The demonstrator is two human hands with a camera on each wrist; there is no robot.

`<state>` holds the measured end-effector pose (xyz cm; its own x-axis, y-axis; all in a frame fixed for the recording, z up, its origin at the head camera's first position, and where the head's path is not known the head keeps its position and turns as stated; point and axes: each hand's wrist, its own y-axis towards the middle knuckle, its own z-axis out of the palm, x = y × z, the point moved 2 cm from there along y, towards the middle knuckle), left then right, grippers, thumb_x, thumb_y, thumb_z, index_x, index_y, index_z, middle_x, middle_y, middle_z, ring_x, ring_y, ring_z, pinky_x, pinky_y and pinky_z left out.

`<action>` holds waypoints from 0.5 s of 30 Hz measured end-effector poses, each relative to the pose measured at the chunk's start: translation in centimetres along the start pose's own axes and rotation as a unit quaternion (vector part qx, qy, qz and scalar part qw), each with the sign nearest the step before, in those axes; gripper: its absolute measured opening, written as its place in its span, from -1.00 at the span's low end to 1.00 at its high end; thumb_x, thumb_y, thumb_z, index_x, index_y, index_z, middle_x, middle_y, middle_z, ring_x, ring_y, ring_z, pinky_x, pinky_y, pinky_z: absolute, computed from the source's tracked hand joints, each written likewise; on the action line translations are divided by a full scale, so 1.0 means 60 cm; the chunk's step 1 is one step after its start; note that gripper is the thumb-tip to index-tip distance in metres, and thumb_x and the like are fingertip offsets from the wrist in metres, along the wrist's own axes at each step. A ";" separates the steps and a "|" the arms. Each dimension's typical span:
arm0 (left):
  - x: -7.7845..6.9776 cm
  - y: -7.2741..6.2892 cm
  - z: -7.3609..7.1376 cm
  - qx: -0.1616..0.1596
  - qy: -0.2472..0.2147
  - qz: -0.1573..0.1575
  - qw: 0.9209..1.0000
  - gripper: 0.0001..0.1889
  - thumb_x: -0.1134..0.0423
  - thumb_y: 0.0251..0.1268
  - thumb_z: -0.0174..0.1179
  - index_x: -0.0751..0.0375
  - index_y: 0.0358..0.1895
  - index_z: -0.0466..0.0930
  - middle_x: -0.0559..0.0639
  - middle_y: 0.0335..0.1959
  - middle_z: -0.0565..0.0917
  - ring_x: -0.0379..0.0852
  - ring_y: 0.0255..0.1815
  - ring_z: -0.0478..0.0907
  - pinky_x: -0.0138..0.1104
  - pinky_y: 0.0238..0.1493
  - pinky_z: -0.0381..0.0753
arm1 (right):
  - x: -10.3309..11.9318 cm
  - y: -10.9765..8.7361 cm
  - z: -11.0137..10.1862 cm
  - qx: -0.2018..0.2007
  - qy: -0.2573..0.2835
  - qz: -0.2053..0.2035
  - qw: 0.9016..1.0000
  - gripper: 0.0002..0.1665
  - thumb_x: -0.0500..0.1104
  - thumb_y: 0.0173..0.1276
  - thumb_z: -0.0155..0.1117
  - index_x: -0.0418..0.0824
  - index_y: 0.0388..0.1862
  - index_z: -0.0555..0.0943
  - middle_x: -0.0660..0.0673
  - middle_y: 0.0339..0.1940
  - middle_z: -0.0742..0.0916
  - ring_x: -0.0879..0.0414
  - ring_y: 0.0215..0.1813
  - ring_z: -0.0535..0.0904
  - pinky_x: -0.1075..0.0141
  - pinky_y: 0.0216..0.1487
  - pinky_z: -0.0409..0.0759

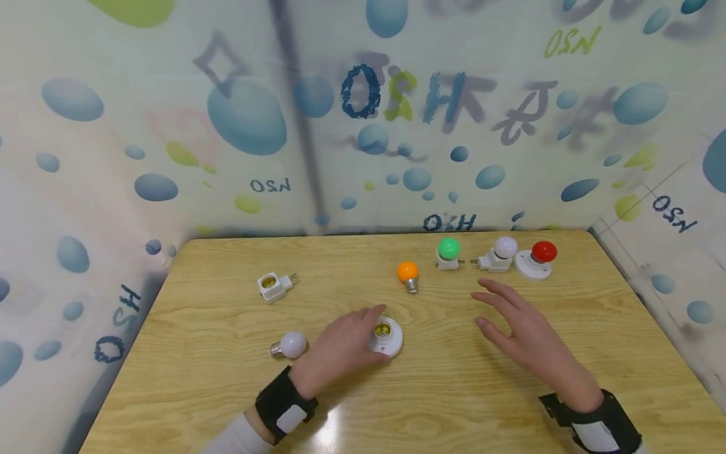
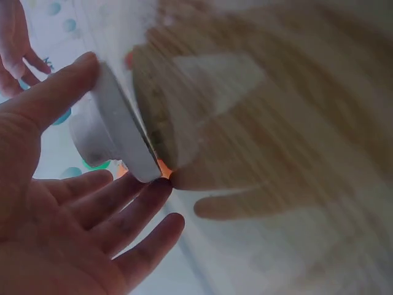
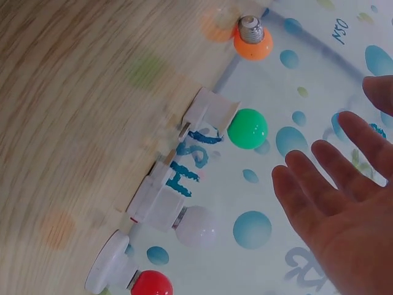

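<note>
My left hand (image 1: 347, 345) grips a round white lamp holder (image 1: 391, 343), thumb at one side of its rim and fingertips at the other. In the left wrist view the lamp holder (image 2: 126, 123) stands at or very near the table surface; I cannot tell whether it touches. Its brass-coloured socket is bare and faces up. Beside the left wrist lies a white bulb (image 1: 293, 344) with a metal screw base. Over the right part of the table hovers my right hand (image 1: 530, 331), fingers spread and holding nothing. The orange bulb (image 1: 408, 272) lies between the hands, farther back.
A white plug-in lamp holder (image 1: 273, 287) with a bare socket lies at the back left. Along the back right stand a green bulb (image 1: 449, 248) and a white bulb (image 1: 505, 246) in plug-in holders, and a red bulb (image 1: 544, 251) in a round holder. A patterned curtain (image 1: 363, 157) hangs behind the wooden table (image 1: 215, 391).
</note>
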<state>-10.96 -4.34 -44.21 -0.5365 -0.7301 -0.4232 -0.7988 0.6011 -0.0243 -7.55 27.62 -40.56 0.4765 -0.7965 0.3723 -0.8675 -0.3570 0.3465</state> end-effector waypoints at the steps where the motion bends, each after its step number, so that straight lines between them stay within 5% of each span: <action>1: 0.000 0.000 0.002 -0.001 0.005 0.005 1.000 -0.03 -0.12 0.11 0.55 0.25 0.51 0.32 0.22 0.29 0.61 0.08 0.19 0.62 -0.09 0.20 0.61 | 0.001 0.001 0.001 0.001 -0.002 -0.001 1.000 -0.42 -0.28 0.29 0.52 -0.22 0.28 0.59 -0.24 0.43 0.52 -0.24 0.30 0.54 -0.18 0.06 0.64; 9: 0.000 0.000 0.005 0.011 0.018 0.024 0.999 0.01 -0.02 0.07 0.60 0.25 0.55 0.27 0.17 0.36 0.54 0.06 0.31 0.53 -0.10 0.29 0.54 | 0.014 0.020 0.007 0.039 -0.001 0.010 0.999 -0.44 -0.21 0.37 0.48 -0.19 0.32 0.58 -0.22 0.47 0.50 -0.22 0.36 0.50 -0.18 0.14 0.62; 15: 0.016 -0.011 -0.006 0.015 -0.041 -0.005 0.999 -0.05 -0.02 0.16 0.55 0.32 0.53 0.30 0.21 0.37 0.52 0.11 0.33 0.50 -0.06 0.35 0.49 | 0.029 0.052 0.014 0.073 -0.005 0.006 0.997 -0.49 -0.14 0.44 0.42 -0.20 0.32 0.59 -0.22 0.45 0.53 -0.21 0.37 0.51 -0.17 0.23 0.56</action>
<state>-11.07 -5.56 -44.28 -0.5044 -0.7075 -0.4950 -0.7947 0.6046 -0.0544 -9.56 24.70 -39.56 0.4656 -0.8058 0.3660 -0.8848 -0.4144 0.2132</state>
